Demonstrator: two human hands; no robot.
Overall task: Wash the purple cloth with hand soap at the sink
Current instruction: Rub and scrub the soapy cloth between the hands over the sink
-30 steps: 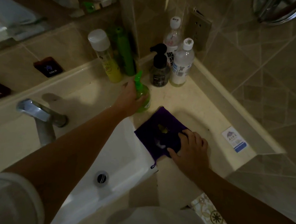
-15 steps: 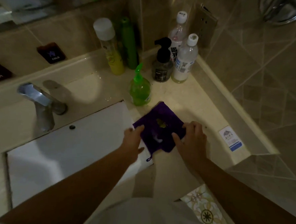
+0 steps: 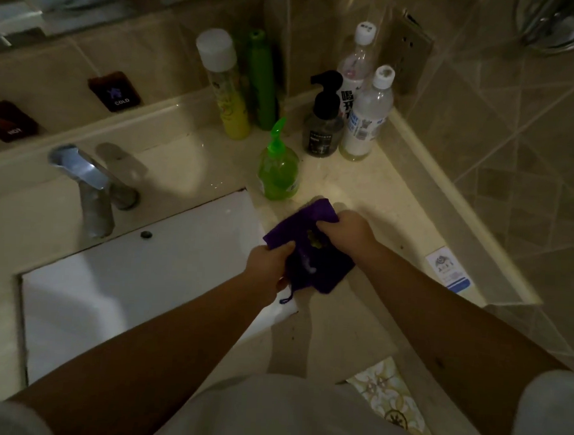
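Gripping the small purple cloth [image 3: 313, 252] from both sides, we hold it bunched at the centre of the frame, over the beige stone counter [image 3: 363, 201] right beside the far right corner of the white rectangular basin [image 3: 143, 276]. Our left hand [image 3: 270, 263] is closed around the cloth's left edge, thumb on top of the fabric. Our right hand [image 3: 348, 232] is curled into a fist on the cloth's upper right part, fingers tucked into the folds. A pale smear and a yellowish-green blob sit on the cloth between the two hands, and a thin purple loop dangles from its lower edge over the basin rim.

Just above the cloth, near but apart from it, stands the translucent green pump bottle of hand soap [image 3: 278, 170], upright. Further up, in the corner of the counter, we see a dark grey foam pump bottle [image 3: 323, 129], two clear plastic bottles with white caps [image 3: 367, 118], a yellow spray can with a white cap [image 3: 225, 91] and a green can behind it. The chrome faucet [image 3: 87, 187] stands at centre left, behind the basin, with dark hot and cold labels on the tiled wall above it. A small white and blue sticker [image 3: 449, 270] lies on the counter at right.
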